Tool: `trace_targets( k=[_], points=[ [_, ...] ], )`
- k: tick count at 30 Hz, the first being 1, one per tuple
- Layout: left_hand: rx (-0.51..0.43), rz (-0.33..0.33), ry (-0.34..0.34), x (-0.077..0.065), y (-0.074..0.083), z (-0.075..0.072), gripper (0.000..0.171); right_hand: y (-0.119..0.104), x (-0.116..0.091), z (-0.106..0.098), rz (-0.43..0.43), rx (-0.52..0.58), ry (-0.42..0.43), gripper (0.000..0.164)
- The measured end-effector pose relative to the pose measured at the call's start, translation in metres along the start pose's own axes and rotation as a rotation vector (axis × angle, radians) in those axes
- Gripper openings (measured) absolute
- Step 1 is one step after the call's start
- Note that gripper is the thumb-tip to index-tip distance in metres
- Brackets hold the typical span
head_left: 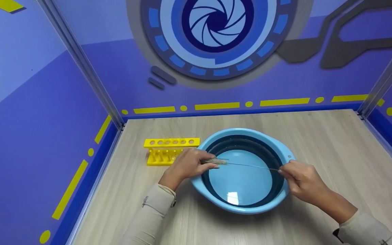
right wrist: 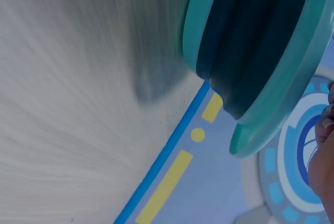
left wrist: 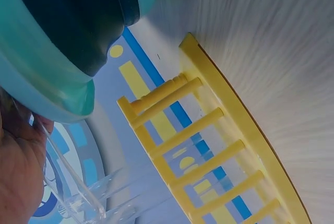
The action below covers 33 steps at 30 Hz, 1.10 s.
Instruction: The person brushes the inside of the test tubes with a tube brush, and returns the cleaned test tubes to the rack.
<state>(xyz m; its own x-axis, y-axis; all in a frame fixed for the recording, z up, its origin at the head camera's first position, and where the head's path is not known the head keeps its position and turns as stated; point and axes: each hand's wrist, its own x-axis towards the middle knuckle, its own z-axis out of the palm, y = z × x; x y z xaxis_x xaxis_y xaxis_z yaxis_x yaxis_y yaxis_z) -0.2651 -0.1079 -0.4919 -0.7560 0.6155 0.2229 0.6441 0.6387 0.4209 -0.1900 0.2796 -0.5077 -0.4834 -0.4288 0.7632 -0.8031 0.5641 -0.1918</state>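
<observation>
Over a light blue basin (head_left: 245, 211) with a dark folding wall, my left hand (head_left: 191, 163) grips a clear test tube (left wrist: 73, 174). Bristles of a test tube brush (head_left: 220, 162) show at the tube, partly hidden by the fingers. The brush's thin wire stretches across the basin to my right hand (head_left: 303, 178), which pinches its far end near the right rim. In the left wrist view the left hand (left wrist: 21, 166) lies beside the basin's rim. Only part of the right hand (right wrist: 322, 156) shows in the right wrist view.
A yellow test tube rack (head_left: 172, 143) stands left of the basin, close behind the left hand, with clear tubes faintly visible in it. The wooden tabletop (head_left: 332, 146) is bordered by blue panels at the back and sides. A bright reflection shows on the basin's bottom.
</observation>
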Motion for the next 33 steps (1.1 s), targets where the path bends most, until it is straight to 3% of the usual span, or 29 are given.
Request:
trace_targets(
  k=[14, 21, 26, 29, 33],
  points=[
    [0.005, 0.018, 0.033, -0.001, -0.004, -0.003, 0.047, 0.008, -0.002, -0.010, -0.027, -0.042, 0.004, 0.036],
    [0.003, -0.036, 0.039, -0.007, -0.007, -0.007, 0.048, 0.005, -0.004, -0.017, 0.032, -0.038, -0.023, 0.030],
    [-0.002, -0.029, 0.059, -0.014, -0.011, -0.010, 0.043, 0.006, -0.008, -0.019, 0.066, 0.022, -0.008, 0.032],
    [0.014, 0.002, 0.101, -0.017, -0.014, -0.011, 0.041, 0.005, -0.011, -0.019, 0.139, 0.117, -0.013, 0.034],
    [0.088, 0.066, 0.180, -0.022, -0.017, -0.011, 0.042, 0.001, -0.012, -0.022, 0.353, 0.297, -0.065, 0.033]
  ],
)
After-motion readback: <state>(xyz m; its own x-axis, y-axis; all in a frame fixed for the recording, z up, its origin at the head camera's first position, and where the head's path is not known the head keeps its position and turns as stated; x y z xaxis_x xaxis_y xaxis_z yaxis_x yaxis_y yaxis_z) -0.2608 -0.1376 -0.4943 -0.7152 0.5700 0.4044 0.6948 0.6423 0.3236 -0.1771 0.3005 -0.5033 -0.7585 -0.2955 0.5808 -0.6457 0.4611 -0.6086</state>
